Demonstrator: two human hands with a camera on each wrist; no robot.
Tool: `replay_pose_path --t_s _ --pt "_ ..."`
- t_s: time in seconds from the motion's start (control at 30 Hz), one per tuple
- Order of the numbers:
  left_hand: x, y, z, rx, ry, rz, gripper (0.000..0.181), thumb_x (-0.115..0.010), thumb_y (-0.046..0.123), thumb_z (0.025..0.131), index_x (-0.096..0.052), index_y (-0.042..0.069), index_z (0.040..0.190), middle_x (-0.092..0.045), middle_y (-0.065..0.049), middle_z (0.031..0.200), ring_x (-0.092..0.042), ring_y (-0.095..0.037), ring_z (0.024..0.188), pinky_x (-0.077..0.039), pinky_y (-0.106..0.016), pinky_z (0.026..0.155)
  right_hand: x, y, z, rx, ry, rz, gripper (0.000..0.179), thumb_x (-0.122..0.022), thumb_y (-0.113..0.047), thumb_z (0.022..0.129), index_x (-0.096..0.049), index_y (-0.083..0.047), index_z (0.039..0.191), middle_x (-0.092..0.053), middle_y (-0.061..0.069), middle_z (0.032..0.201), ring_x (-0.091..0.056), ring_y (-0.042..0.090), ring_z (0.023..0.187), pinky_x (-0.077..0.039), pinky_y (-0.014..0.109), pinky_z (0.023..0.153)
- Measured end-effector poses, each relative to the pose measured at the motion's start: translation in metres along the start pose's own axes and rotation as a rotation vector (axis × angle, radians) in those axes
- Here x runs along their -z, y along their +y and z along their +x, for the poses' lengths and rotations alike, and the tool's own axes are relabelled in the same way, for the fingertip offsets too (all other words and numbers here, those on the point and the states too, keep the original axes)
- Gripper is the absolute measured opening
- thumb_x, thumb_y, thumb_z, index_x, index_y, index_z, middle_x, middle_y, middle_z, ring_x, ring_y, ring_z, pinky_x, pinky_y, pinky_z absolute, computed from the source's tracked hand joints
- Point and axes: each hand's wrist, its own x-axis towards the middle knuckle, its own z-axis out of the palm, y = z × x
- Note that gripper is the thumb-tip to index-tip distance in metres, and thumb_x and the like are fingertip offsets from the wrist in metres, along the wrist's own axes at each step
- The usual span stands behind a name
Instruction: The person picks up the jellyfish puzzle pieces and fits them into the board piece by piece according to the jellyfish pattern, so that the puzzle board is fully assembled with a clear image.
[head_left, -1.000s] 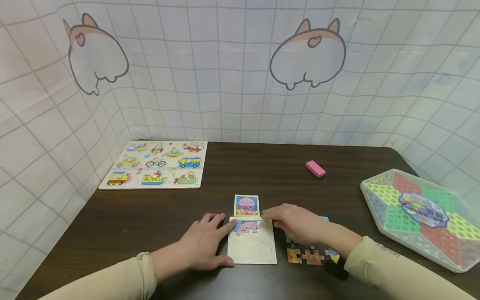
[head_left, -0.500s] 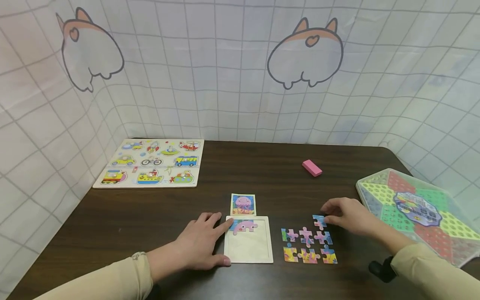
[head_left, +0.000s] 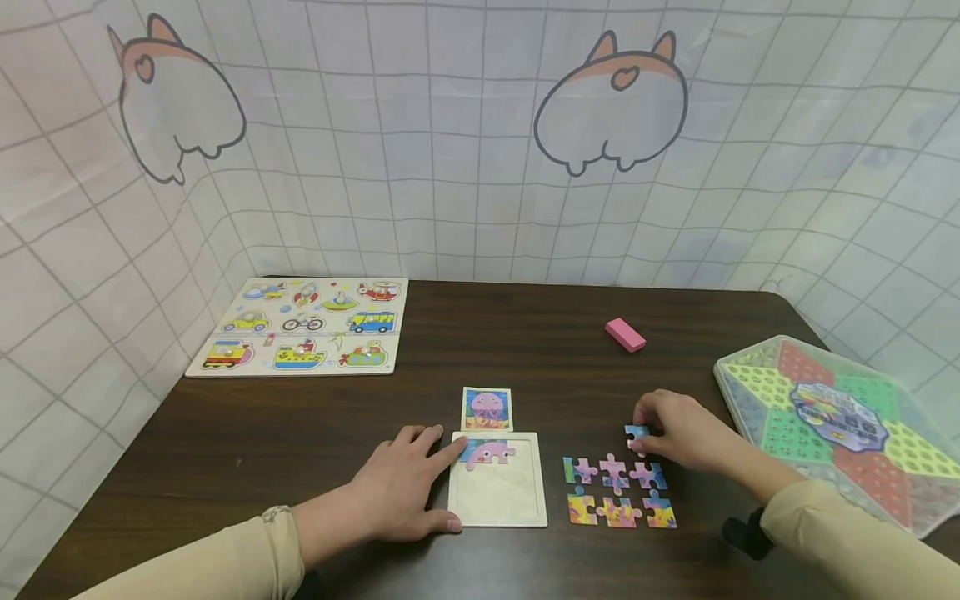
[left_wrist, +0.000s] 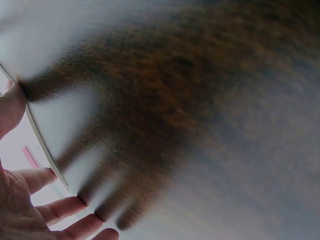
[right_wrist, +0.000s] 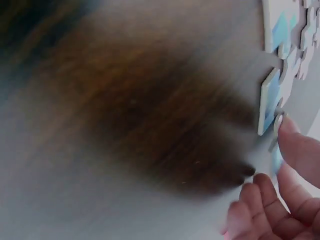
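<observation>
My left hand (head_left: 405,483) rests with spread fingers at the left side of a small wooden puzzle tray (head_left: 497,500), index finger and thumb touching its edge. Joined jigsaw pieces (head_left: 491,452) showing a pink head lie in the tray's upper left. Right of the tray, my right hand (head_left: 682,429) pinches a blue and pink jigsaw piece (head_left: 635,432) between thumb and fingers. Below it, two rows of loose jigsaw pieces (head_left: 613,473) lie picture side up. Behind the tray stands out a jellyfish picture card (head_left: 487,408), flat on the table. In the left wrist view, the left fingertips (left_wrist: 80,201) touch the tabletop.
A vehicle peg puzzle board (head_left: 300,327) lies at the back left of the dark table (head_left: 247,450). Towards the back right is a pink block (head_left: 626,334). A hexagonal game board (head_left: 840,425) takes up the right side. Patterned cloth (head_left: 450,150) encloses the table's back and sides.
The right hand has moved right from the tray's upper corner to the top loose piece and now pinches it. The left hand stays at the tray; the view has shifted slightly.
</observation>
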Motion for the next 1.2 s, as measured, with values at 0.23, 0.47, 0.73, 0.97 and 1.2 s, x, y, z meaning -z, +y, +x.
replay_pose_path --t_s 0.23,0.47,0.73,0.97,1.2 --pt "0.000 0.000 -0.001 -0.005 0.004 -0.005 0.093 -0.073 0.068 0.081 -0.043 0.023 0.157 -0.045 -0.015 0.155 -0.045 -0.038 0.138 -0.049 -0.056 0.101 -0.001 -0.018 0.005 -0.030 0.101 0.127 0.022 -0.081 -0.005 0.086 -0.062 -0.006 0.096 -0.068 0.001 0.082 -0.060 0.014 0.072 -0.053 0.032 0.067" --pt "0.000 0.000 -0.001 -0.002 0.002 0.007 0.093 -0.072 0.070 0.081 -0.043 0.023 0.157 -0.045 -0.014 0.155 -0.045 -0.038 0.138 -0.049 -0.055 0.102 -0.009 -0.069 0.020 -0.023 0.032 0.368 0.013 -0.078 -0.012 0.090 -0.069 -0.006 0.097 -0.072 0.000 0.077 -0.063 0.015 0.069 -0.052 0.030 0.065" --pt "0.001 0.000 -0.002 0.006 -0.002 0.005 0.094 -0.072 0.070 0.080 -0.044 0.023 0.156 -0.045 -0.014 0.155 -0.045 -0.037 0.139 -0.048 -0.055 0.103 -0.031 -0.109 0.035 -0.080 -0.080 0.528 0.014 -0.081 -0.015 0.088 -0.071 -0.004 0.090 -0.068 0.003 0.067 -0.065 0.013 0.060 -0.059 0.031 0.061" --pt "0.001 0.001 -0.001 0.012 -0.013 0.000 0.094 -0.071 0.071 0.080 -0.043 0.024 0.157 -0.045 -0.014 0.156 -0.044 -0.037 0.140 -0.048 -0.056 0.104 -0.037 -0.122 0.041 -0.137 -0.100 0.510 0.014 -0.082 -0.013 0.086 -0.071 -0.004 0.084 -0.068 0.004 0.064 -0.064 0.012 0.056 -0.058 0.029 0.059" --pt "0.001 0.000 0.000 0.015 -0.025 -0.007 0.093 -0.069 0.071 0.081 -0.042 0.026 0.157 -0.044 -0.013 0.157 -0.043 -0.037 0.141 -0.047 -0.056 0.106 -0.034 -0.132 0.048 -0.217 -0.122 0.440 0.018 -0.085 -0.013 0.083 -0.069 -0.006 0.079 -0.068 0.005 0.064 -0.066 0.013 0.055 -0.057 0.027 0.058"
